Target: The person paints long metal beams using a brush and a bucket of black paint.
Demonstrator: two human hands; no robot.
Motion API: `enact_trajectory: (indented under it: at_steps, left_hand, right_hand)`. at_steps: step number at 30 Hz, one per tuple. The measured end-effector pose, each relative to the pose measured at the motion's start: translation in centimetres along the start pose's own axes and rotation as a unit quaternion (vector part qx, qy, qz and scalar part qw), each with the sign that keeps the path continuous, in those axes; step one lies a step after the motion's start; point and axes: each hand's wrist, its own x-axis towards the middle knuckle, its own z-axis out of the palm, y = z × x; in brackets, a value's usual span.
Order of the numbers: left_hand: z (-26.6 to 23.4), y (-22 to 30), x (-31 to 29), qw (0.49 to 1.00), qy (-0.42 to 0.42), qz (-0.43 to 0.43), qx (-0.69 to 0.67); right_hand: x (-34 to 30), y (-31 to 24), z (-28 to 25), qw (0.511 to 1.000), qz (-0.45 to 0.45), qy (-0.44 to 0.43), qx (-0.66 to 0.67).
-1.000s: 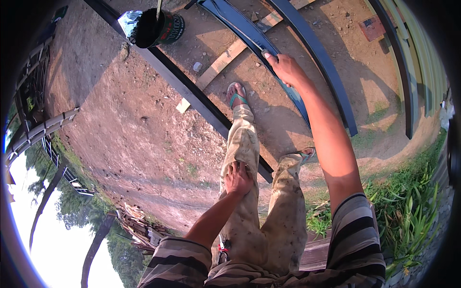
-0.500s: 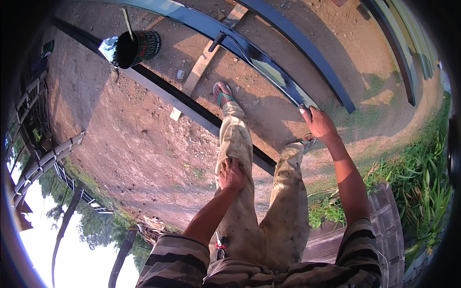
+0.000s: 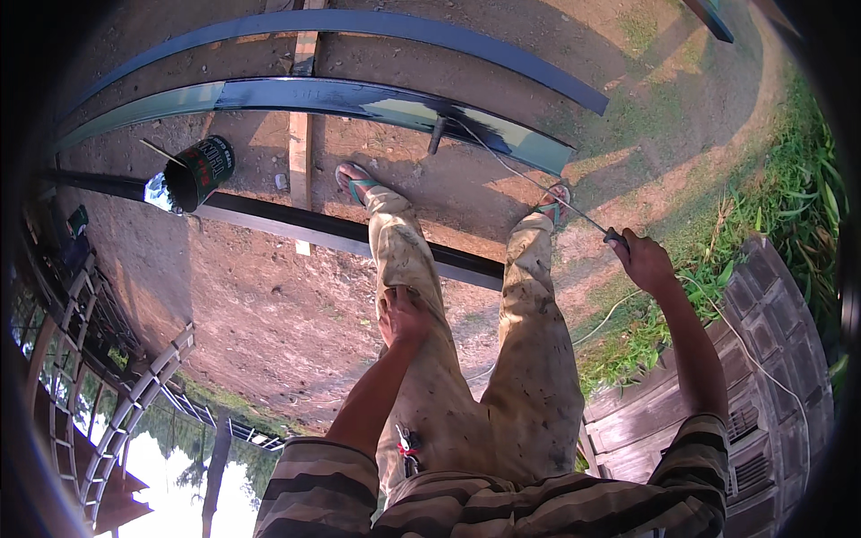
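My right hand (image 3: 647,262) grips the handle of a long-wire paint roller (image 3: 437,134). Its dark sleeve lies across the near edge of a metal beam (image 3: 296,92). Dark wet paint covers parts of that beam; pale green patches show around the roller and toward the right end. My left hand (image 3: 404,314) rests on my left knee, fingers spread over the paint-spotted trousers (image 3: 439,359), holding nothing. To the left, a dark bucket (image 3: 213,160) with a green and red print leans tilted, a thin stick (image 3: 163,151) standing out of its mouth.
A blue-grey beam (image 3: 395,25) lies beyond the painted one. A black beam (image 3: 296,224) runs just behind my feet. Beneath them crosses a wooden plank (image 3: 300,161). Shiny foil (image 3: 160,192) sits by the bucket. Weathered wooden panels (image 3: 700,394) and grass (image 3: 762,206) are at the right.
My view has turned, and the beams now run more level across it. The roller has moved toward the beam's right end, and my right hand is drawn back nearer my body.
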Motion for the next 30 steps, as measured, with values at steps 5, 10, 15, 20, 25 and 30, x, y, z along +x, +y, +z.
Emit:
enact_trajectory:
  at_steps: [5,10,15,20,25,30]
  left_hand:
    - [1.3,0.7,-0.2,0.999,0.024,0.000,0.022]
    - [1.8,1.7,-0.3,0.998,0.013,-0.006,0.063]
    - [2.2,2.9,-0.1,0.996,0.008,-0.012,0.093]
    - [3.8,4.3,-0.1,0.992,0.024,-0.028,0.121]
    - [4.0,6.7,-0.2,0.988,0.034,-0.058,0.139]
    - [4.6,6.5,0.1,0.985,0.016,-0.066,0.158]
  right_hand:
    - [-5.2,7.0,2.8,0.998,0.049,-0.021,-0.021]
    - [-9.6,13.5,5.5,0.996,0.080,-0.026,0.003]
    - [-12.9,19.2,7.3,0.994,0.099,-0.020,0.036]
    - [-16.0,23.1,8.1,0.993,0.108,-0.027,0.026]
    - [-18.9,24.2,10.9,0.991,0.127,0.012,0.048]
    - [-18.0,21.9,14.6,0.985,0.094,0.089,0.116]
